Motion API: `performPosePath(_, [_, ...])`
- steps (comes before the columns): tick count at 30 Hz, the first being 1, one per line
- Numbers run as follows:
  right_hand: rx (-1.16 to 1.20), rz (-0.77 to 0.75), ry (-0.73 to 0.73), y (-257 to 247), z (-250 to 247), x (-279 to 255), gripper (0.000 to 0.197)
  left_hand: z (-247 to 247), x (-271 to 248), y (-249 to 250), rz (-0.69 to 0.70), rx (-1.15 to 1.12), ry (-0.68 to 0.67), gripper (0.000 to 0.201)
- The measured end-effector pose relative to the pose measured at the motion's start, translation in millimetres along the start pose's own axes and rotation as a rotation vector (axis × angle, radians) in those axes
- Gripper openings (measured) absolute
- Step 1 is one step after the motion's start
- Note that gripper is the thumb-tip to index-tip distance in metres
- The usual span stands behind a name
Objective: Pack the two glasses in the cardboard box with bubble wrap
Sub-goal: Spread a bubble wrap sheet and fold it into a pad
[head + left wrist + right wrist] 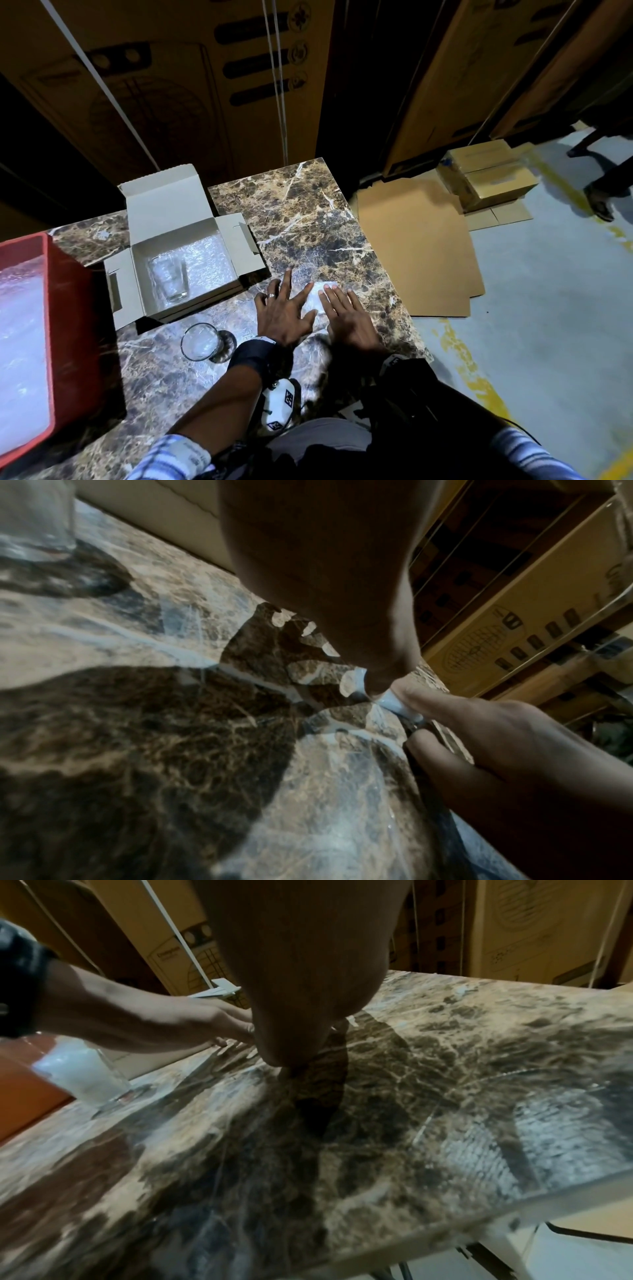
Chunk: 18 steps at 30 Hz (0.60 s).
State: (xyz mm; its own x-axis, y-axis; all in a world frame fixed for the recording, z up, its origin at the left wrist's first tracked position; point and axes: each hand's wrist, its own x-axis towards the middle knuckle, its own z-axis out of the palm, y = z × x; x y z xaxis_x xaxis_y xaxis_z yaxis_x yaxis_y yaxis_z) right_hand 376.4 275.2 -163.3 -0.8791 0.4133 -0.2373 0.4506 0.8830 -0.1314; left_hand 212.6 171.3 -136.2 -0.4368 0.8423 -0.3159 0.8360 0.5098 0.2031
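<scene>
The box (pixel 178 246) sits open on the marble table (pixel 308 212), flaps out, with a clear glass (pixel 169 277) lying on its side on bubble wrap inside. The red crate (pixel 65 308) to the left holds more wrap. A second glass (pixel 199 341) stands upright on the table just in front of the box. Beside it, both hands lie flat with straight, spread fingers, left hand (pixel 282 317) and right hand (pixel 346 317) pressing a clear sheet (pixel 317 299) of wrap onto the table, gripping nothing
</scene>
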Motion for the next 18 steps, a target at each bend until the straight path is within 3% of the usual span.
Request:
performPosePath(3, [0.024,0.010,0.032,-2.8,-4.8,0.3,0.074,-2.2,-0.8,-0.3,-0.003,0.000,-0.005,0.069])
performPosePath(9, [0.061,0.020,0.178,6.0,-10.6,-6.7,0.064,-5.9,-1.8,1.6,-0.005,0.031,-0.020,0.074])
performPosePath(18, [0.027,0.088,0.085,7.2,-24.9,-9.8,0.056,-5.9,-1.6,2.9,-0.005,0.045,-0.027,0.066])
